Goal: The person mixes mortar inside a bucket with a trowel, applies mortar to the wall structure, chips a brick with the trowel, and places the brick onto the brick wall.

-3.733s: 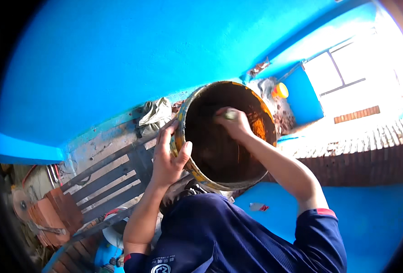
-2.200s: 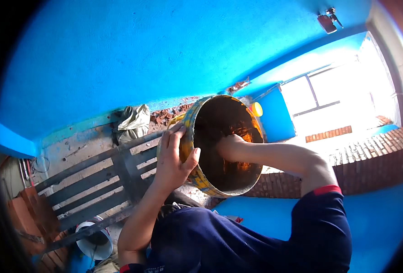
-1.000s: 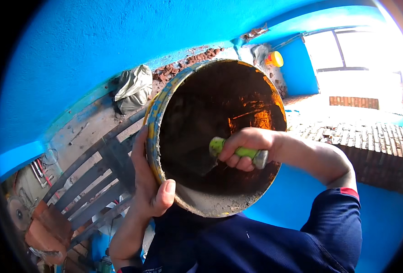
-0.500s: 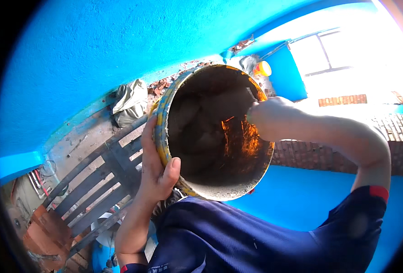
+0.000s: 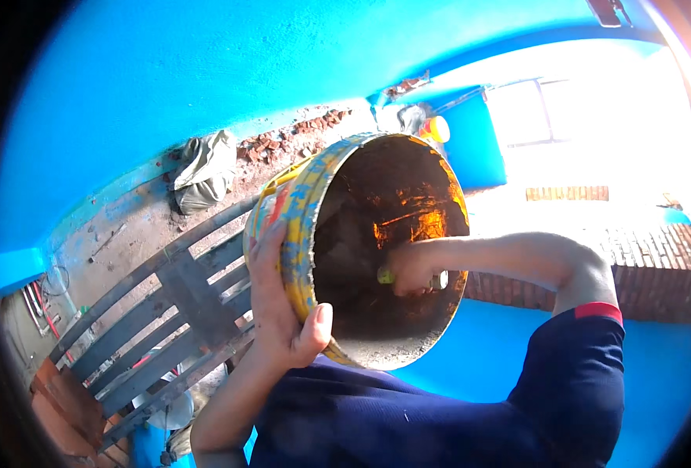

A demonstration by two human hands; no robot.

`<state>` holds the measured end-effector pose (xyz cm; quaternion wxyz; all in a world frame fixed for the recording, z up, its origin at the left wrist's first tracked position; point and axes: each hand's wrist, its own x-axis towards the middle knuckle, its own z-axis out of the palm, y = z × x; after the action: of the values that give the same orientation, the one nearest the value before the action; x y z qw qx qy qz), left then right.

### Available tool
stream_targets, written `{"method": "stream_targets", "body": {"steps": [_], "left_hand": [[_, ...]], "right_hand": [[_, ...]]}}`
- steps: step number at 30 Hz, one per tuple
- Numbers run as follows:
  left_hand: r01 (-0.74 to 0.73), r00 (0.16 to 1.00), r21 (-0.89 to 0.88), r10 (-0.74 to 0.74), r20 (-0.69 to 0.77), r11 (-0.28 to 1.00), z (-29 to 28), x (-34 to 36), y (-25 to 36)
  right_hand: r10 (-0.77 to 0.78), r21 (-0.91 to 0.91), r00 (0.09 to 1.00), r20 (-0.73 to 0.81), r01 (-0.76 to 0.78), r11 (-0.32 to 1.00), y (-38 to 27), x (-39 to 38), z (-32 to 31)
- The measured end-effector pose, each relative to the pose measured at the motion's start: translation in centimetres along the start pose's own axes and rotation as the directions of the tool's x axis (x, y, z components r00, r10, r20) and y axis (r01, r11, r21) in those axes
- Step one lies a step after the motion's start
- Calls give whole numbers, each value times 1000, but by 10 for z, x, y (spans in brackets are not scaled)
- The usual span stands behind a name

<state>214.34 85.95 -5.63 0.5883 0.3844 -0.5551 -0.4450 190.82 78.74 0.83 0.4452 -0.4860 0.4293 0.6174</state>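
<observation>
My left hand [image 5: 289, 327] grips a round bucket [image 5: 302, 210] by its side, fingers along the yellow, blue-spattered outside and thumb near the rim. The bucket is tilted with its mouth toward my right, showing a dark, crusted inside with bright orange patches. My right hand [image 5: 415, 267] is closed on a tool's green handle [image 5: 386, 274] inside the bucket, with a metal end showing beside the knuckles; the tool's working end is hidden.
A dark slatted platform [image 5: 123, 342] lies at lower left, with orange boards [image 5: 64, 405] beside it. A crumpled sack [image 5: 205, 175] and brick rubble [image 5: 283, 139] lie along a blue wall [image 5: 166, 78]. A yellow container [image 5: 436, 129] stands near the bright window [image 5: 517, 113].
My right hand has moved from the bucket's right side down and back toward its middle. The bucket has tipped further, showing more of its painted outside.
</observation>
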Motion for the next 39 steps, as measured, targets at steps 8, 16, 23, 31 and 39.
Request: {"method": "stream_targets", "body": {"steps": [8,16,23,31,39], "left_hand": [[94,995,-137,-90,35,986,4,-2,-2],[71,997,-164,-67,33,984,6,3,5],[152,987,-153,-142,73,977,1,4,18],[248,959,29,-241,-151,968,5,-21,36],[219,914,17,-199,-353,976,40,-35,46]], "right_hand": [[-134,739,991,4,87,668,-21,-29,1],[-124,299,911,-393,254,920,8,-97,-15],[-238,-373,614,-753,-100,922,-1,-181,28],[-671,-644,31,-741,250,723,-6,-131,-3],[-666,-285,85,-741,858,427,7,-31,-5]]}}
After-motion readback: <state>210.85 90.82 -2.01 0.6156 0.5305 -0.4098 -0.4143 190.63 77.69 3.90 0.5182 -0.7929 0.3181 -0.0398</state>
